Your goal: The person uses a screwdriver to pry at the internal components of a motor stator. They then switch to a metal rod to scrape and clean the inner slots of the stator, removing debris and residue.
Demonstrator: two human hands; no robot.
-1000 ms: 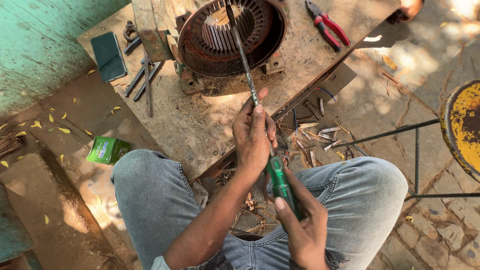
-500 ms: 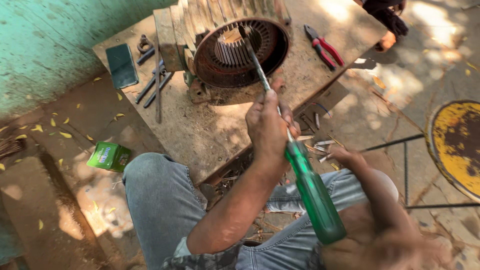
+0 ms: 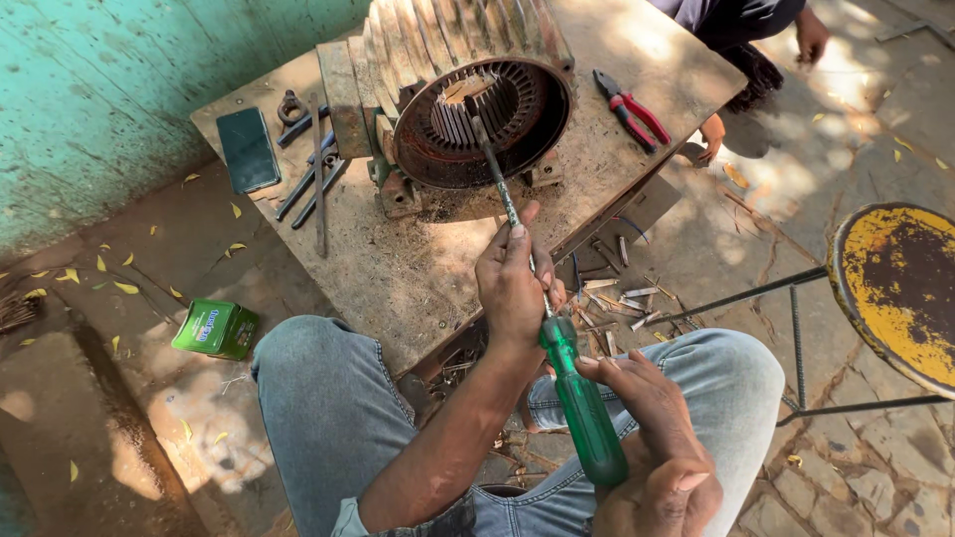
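Left hand (image 3: 512, 283) closed around the screwdriver (image 3: 552, 338) shaft, tip inside the motor stator (image 3: 477, 109) ahead. Right hand (image 3: 652, 447) wraps the green handle below.

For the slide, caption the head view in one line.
Left hand steadies the shaft and right hand holds the handle of a green-handled screwdriver tipped into a motor stator.
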